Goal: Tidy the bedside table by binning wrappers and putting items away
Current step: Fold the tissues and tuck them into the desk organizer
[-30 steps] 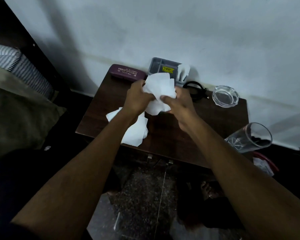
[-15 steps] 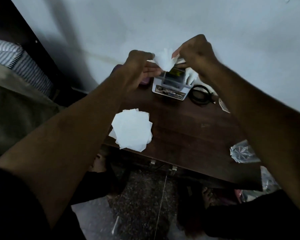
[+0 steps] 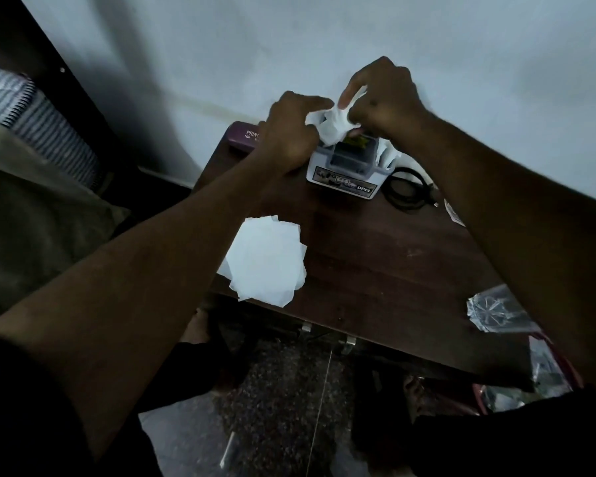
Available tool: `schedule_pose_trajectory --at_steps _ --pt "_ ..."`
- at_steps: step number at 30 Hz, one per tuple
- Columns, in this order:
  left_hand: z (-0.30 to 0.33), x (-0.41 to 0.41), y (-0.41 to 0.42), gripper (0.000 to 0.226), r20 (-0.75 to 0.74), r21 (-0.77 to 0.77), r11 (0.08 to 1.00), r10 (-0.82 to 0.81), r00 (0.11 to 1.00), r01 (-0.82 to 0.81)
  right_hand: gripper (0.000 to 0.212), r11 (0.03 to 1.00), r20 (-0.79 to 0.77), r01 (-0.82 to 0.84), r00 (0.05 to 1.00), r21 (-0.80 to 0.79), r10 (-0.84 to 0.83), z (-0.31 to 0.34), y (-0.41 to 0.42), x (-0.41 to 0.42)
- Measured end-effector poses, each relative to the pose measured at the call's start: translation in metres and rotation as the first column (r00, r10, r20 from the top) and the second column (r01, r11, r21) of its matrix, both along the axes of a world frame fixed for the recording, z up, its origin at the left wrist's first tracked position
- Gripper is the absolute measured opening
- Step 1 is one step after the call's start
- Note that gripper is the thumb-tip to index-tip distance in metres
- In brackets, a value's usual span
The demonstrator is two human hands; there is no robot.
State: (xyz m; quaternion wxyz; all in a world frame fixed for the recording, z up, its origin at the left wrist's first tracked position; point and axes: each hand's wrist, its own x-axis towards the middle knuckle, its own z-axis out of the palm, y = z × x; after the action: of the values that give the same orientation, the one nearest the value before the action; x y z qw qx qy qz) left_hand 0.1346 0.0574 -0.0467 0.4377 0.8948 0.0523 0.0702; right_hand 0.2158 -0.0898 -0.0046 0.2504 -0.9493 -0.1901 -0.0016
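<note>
Both hands meet over a grey plastic organiser box [image 3: 344, 179] at the back of the dark wooden bedside table [image 3: 386, 266]. A crumpled white tissue [image 3: 334, 123] is pinched between my left hand [image 3: 291, 132] and my right hand [image 3: 384, 98], its lower end touching the box's left compartment. A stack of flat white tissues [image 3: 267, 261] lies near the table's front left edge. A maroon spectacle case [image 3: 243, 136] lies at the back left, partly hidden by my left hand.
A coiled black cable [image 3: 408, 189] lies right of the box. A drinking glass [image 3: 492, 309] lies at the table's right front corner, above a red-rimmed bin [image 3: 551, 373] on the floor. A bed with a striped pillow [image 3: 31, 108] stands to the left.
Both hands carried the crumpled tissue from mid-table up to the organiser box, then lowered it to the box's top. The view shifted closer to the table.
</note>
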Motion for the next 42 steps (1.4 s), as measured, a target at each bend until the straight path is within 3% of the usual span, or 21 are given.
schedule_pose_trajectory --at_steps 2,4,7,9,11,14,16,25,27,30,34,37,39,42 --pt "-0.002 0.000 0.000 0.061 -0.035 0.102 0.995 -0.005 0.999 0.009 0.032 1.000 -0.033 0.026 0.999 0.012 -0.025 0.001 0.000 0.004" --pt "-0.006 0.000 0.000 0.057 -0.075 0.187 0.982 0.000 0.997 0.014 0.035 0.998 -0.045 0.056 0.997 0.041 -0.055 -0.001 -0.002 0.007" --pt "-0.015 0.000 -0.002 0.049 -0.024 0.175 0.984 0.043 0.999 -0.038 0.030 0.999 0.015 0.016 1.000 -0.050 -0.016 0.001 -0.004 0.004" --pt "-0.014 -0.003 -0.003 0.058 0.042 0.149 0.988 0.034 0.999 -0.040 0.029 0.997 0.026 0.018 1.000 -0.069 -0.016 -0.002 -0.001 0.006" --pt "-0.012 -0.004 -0.005 0.065 -0.004 0.203 0.979 -0.028 1.000 0.029 0.032 0.997 0.009 0.057 0.998 -0.059 -0.057 -0.005 0.003 0.009" --pt "-0.019 -0.002 -0.005 0.055 -0.100 0.337 0.939 -0.034 0.994 0.066 0.029 0.993 -0.042 0.116 0.992 0.009 -0.115 -0.006 0.007 0.011" --pt "-0.024 -0.003 -0.003 0.049 -0.067 0.379 0.923 -0.038 0.997 0.060 0.028 0.987 -0.040 0.153 0.988 0.057 -0.151 -0.007 0.008 0.012" --pt "-0.007 -0.020 0.018 0.046 0.066 0.087 0.992 0.086 0.994 -0.091 0.032 0.992 -0.057 0.118 0.991 -0.032 -0.120 -0.019 0.024 0.003" --pt "-0.001 -0.028 0.030 0.062 0.022 0.072 0.994 0.080 0.997 -0.081 0.030 0.992 -0.012 0.078 0.997 -0.100 -0.079 -0.023 0.029 0.001" --pt "-0.003 -0.044 0.048 0.049 -0.024 0.123 0.988 0.101 0.995 -0.097 0.021 0.973 0.038 0.030 0.999 -0.231 -0.021 -0.023 0.038 -0.004" --pt "-0.023 -0.073 0.066 0.032 -0.172 0.181 0.971 0.187 0.967 -0.155 0.040 0.959 0.150 0.057 0.989 -0.276 -0.015 -0.023 0.041 -0.012" --pt "-0.044 -0.100 0.063 0.037 -0.315 0.239 0.964 0.187 0.930 -0.113 0.039 0.921 0.156 0.038 0.987 -0.388 0.025 -0.028 0.037 -0.020" --pt "-0.058 -0.119 0.058 0.043 -0.289 0.233 0.952 0.261 0.921 -0.197 0.038 0.915 0.190 0.088 0.982 -0.393 -0.013 -0.028 0.031 -0.031" --pt "-0.072 -0.145 0.048 0.050 -0.210 0.149 0.874 0.485 0.849 -0.462 0.030 0.957 0.370 0.195 0.923 -0.212 -0.106 -0.032 0.018 -0.074"
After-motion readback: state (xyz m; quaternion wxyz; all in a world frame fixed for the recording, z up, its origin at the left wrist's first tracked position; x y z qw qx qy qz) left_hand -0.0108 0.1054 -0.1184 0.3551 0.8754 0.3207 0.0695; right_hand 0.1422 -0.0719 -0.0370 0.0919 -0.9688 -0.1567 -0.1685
